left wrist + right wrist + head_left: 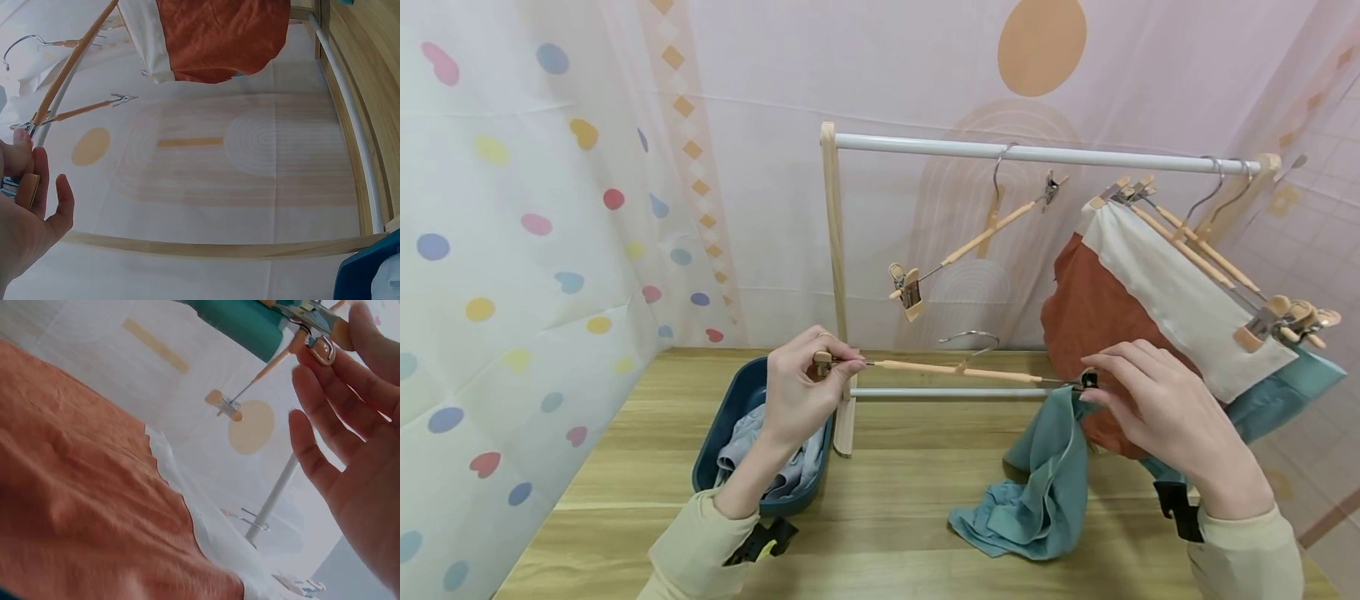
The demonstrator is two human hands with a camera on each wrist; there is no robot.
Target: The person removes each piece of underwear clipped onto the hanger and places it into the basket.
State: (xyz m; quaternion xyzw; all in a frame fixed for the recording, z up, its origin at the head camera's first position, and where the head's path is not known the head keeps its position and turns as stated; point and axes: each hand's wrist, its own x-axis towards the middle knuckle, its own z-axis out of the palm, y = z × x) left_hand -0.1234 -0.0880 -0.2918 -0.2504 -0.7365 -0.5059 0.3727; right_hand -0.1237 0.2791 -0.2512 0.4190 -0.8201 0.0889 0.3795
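Note:
A clip hanger with a peach bar and metal hook is held level between both hands in the head view. My left hand pinches its left end, beside the wooden clip. At the other end, my right hand pinches the right clip between thumb and fingertips. A teal cloth hangs from that right clip, its lower part bunched on the table. Whether the clip's mouth is fully closed on the cloth, I cannot tell.
Behind stands a rack with a white rail. An unloaded clip hanger hangs there; at right, hangers carry a rust-and-white cloth and a blue-teal cloth. A dark blue basin with greyish cloth stands left on the wooden table.

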